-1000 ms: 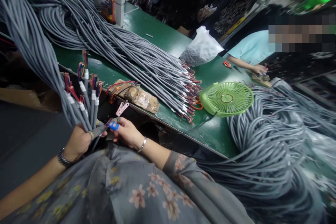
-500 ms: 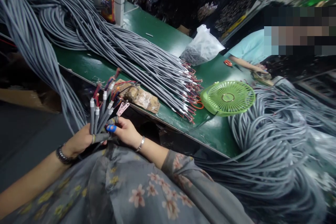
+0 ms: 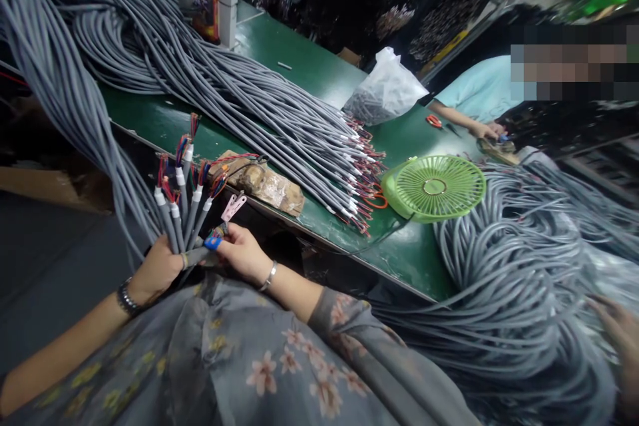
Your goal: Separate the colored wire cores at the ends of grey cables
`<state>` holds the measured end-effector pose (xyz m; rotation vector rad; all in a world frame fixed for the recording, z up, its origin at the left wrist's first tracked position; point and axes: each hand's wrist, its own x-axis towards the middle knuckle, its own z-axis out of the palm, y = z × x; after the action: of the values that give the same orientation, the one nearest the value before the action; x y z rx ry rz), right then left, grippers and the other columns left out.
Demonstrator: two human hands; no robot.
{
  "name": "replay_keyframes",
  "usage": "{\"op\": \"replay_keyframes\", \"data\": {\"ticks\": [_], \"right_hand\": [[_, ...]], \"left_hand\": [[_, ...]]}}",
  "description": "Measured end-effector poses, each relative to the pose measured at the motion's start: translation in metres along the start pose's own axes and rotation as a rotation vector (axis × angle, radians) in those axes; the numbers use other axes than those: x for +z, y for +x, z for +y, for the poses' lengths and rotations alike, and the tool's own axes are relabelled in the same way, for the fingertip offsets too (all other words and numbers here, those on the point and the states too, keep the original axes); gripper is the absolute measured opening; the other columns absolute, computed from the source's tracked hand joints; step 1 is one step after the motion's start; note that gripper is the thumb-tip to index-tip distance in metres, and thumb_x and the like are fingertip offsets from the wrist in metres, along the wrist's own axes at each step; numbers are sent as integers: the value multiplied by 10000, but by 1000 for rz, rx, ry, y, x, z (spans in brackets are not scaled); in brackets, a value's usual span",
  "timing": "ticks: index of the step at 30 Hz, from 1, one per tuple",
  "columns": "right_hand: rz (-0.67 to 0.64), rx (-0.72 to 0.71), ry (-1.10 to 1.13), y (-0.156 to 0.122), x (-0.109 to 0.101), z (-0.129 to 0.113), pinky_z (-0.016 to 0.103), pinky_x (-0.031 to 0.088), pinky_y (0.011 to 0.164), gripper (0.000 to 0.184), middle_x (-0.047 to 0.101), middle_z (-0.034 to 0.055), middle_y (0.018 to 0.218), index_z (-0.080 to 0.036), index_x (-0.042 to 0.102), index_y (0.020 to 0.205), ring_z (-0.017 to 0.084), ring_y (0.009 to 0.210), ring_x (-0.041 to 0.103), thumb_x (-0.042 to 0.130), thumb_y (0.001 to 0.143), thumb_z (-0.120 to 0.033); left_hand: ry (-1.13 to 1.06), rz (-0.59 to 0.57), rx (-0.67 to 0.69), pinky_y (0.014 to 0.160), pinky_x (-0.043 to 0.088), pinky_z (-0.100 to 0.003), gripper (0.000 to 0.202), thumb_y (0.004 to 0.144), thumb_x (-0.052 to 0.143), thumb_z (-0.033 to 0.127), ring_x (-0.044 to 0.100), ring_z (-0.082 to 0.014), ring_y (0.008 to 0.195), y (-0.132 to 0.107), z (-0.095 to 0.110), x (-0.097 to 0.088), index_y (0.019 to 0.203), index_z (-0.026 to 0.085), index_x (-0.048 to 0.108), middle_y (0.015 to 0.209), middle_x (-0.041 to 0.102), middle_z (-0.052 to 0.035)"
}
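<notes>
My left hand [image 3: 157,269] is closed round a bunch of grey cables [image 3: 182,203], whose stripped ends with white sleeves and red and blue wires stand up above my fist. My right hand [image 3: 242,253] sits just to the right, its blue-taped fingertip [image 3: 213,241] pinching one cable end close to the left fist. Both hands rest over my lap in a grey flowered garment, in front of the green table's [image 3: 319,80] near edge.
A long pile of grey cables [image 3: 259,113] lies across the table, ends pointing right. A green fan [image 3: 433,188], a plastic bag [image 3: 384,90] and a taped brown block [image 3: 262,183] sit on it. More cable coils [image 3: 504,293] fill the right. Another person's hands [image 3: 486,130] work at the far side.
The cable ends in my left hand swung from upright to tilted right, then back toward upright. A hand has come into view at the lower right edge.
</notes>
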<state>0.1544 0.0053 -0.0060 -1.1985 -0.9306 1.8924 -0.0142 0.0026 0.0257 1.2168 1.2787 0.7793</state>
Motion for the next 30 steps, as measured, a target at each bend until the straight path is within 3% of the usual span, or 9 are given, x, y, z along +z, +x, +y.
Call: {"op": "replay_keyframes", "data": {"ticks": [6,13,16,20,27,30], "right_hand": [[6,15,63,-3,-4,3,224,432,505,557,565,-86,569,-213,609,789,78,497,479,999,627,-577],[-44,-45,33,-7,-9,3,220,388,516,614,605,-78,604,-200,616,737,65,517,475,1036,530,-597],[-100,-30,38,-7,-16,4,226,407,548,653,614,-76,622,-191,660,780,63,534,481,1028,492,-649],[-103,-34,148,-3,-20,5,248,477,583,679,655,-48,722,-199,677,849,74,573,513,959,567,-750],[-23,-79,153,3,-7,1,237,457,570,571,674,-46,701,-191,684,814,87,581,554,1040,555,-553],[10,-79,162,3,-4,2,231,454,561,556,678,-51,691,-190,679,780,87,582,559,1041,546,-542]], "left_hand": [[-146,53,-39,609,567,-319,302,525,933,436,636,-197,554,0,-1,0,492,215,731,533,716,-36],[-271,153,-87,542,534,-270,294,404,974,377,609,-156,503,0,7,3,464,208,741,493,689,-20],[-300,168,-67,515,520,-257,252,429,935,355,600,-147,473,0,7,4,457,211,730,469,670,-13],[-284,148,-76,511,528,-265,262,430,928,373,606,-153,462,0,10,6,451,214,721,470,684,-21],[-233,193,-107,532,538,-265,331,348,979,407,609,-155,496,1,9,11,445,223,722,477,690,-4],[-214,215,-60,560,555,-280,313,401,956,434,641,-172,510,1,4,11,447,228,725,492,711,-18]]}}
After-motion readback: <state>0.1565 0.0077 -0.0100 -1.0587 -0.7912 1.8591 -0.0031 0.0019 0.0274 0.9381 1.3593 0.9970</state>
